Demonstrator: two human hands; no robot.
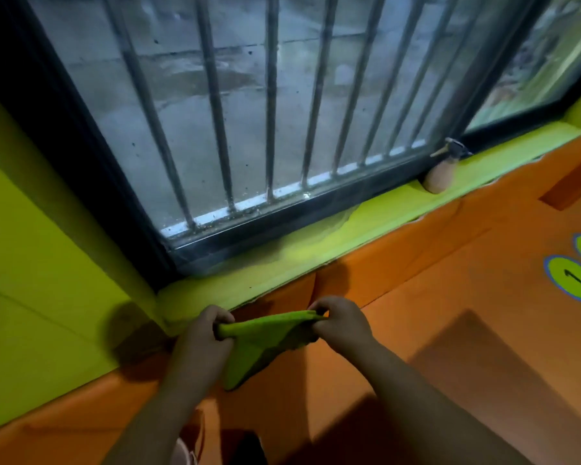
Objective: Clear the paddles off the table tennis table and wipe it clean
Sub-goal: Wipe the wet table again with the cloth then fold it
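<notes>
1. Filling the upper frame, a barred window; beneath it a lime-green sill, with a small spray bottle upright towards its right end
2. At the right edge, on orange padding, green circles marked "1" and "2"
3. Lower centre: green cloth stretched taut, pinched at one top corner by the left hand, at the other by the right hand, fingers curled, the rest hanging down

Nubby green cloth; metal window bars; matt orange padding.

Playroom (orange padding, numbered circles)
</notes>
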